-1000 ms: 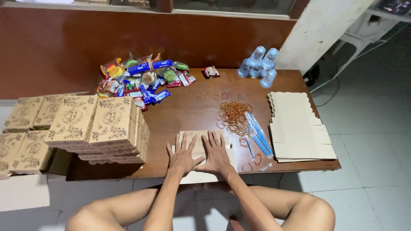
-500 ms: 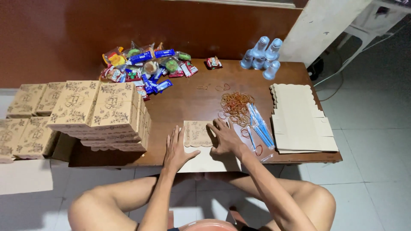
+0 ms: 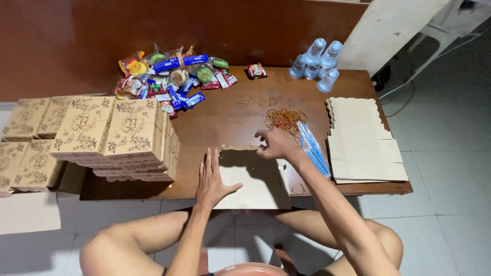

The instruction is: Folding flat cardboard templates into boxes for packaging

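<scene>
A flat, unfolded tan cardboard box blank (image 3: pixel 253 179) lies at the front edge of the brown wooden table (image 3: pixel 220 122), partly overhanging it. My left hand (image 3: pixel 212 179) presses flat on its left side, fingers spread. My right hand (image 3: pixel 276 143) grips the far flap of the blank, which stands folded up. A pile of orange rubber bands (image 3: pixel 284 118) and a bundle of blue straws (image 3: pixel 312 151) lie just right of my right hand.
Stacks of folded printed cardboard boxes (image 3: pixel 110 135) fill the left side. A heap of wrapped snacks (image 3: pixel 171 79) sits at the back, sealed water cups (image 3: pixel 317 61) at the back right. A stack of flat blanks (image 3: pixel 360 140) lies at the right. Tiled floor surrounds the table.
Both hands lay flat on the blank a second ago. My right hand has since moved forward and lifted the far flap; my left hand slid slightly left and stays flat.
</scene>
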